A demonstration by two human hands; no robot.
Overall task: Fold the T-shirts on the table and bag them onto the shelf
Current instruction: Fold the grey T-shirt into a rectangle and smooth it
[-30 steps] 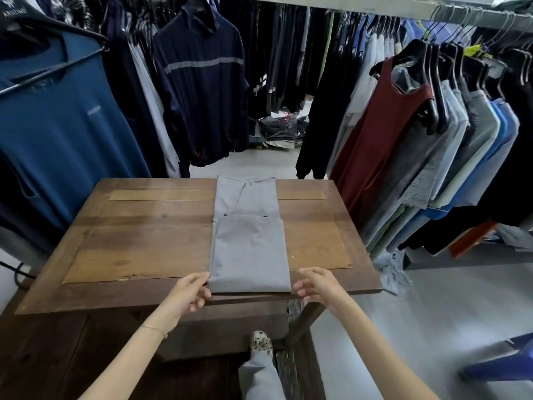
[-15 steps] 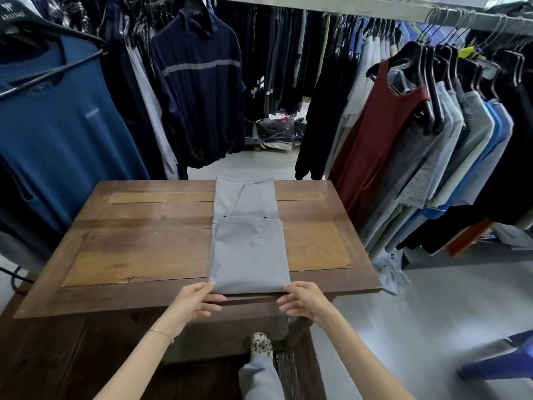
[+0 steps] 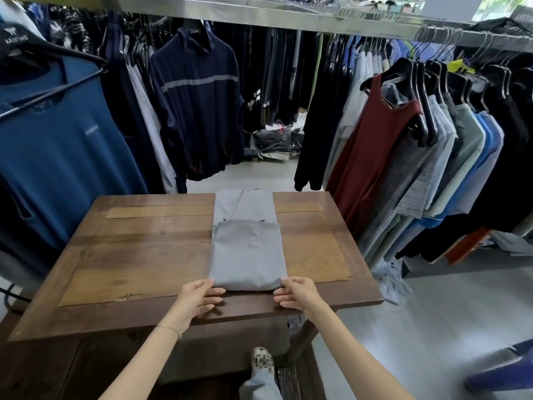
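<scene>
A grey T-shirt [image 3: 248, 249] lies partly folded as a long narrow strip down the middle of the wooden table [image 3: 138, 255], its near half doubled over the far half. My left hand [image 3: 199, 298] pinches the near left corner of the folded edge, thumb on top. My right hand [image 3: 297, 293] pinches the near right corner in the same way. Both hands sit at the table's front edge.
Racks of hanging clothes surround the table: blue shirts [image 3: 57, 145] at left, a navy jacket [image 3: 199, 111] behind, a maroon tank top [image 3: 372, 157] and grey and blue shirts at right. Bagged garments [image 3: 274, 142] lie on the floor beyond. My shoe [image 3: 261, 360] shows below.
Both hands moved inward from beside the shirt's near corners and now take hold of those corners. The shirt itself has not shifted.
</scene>
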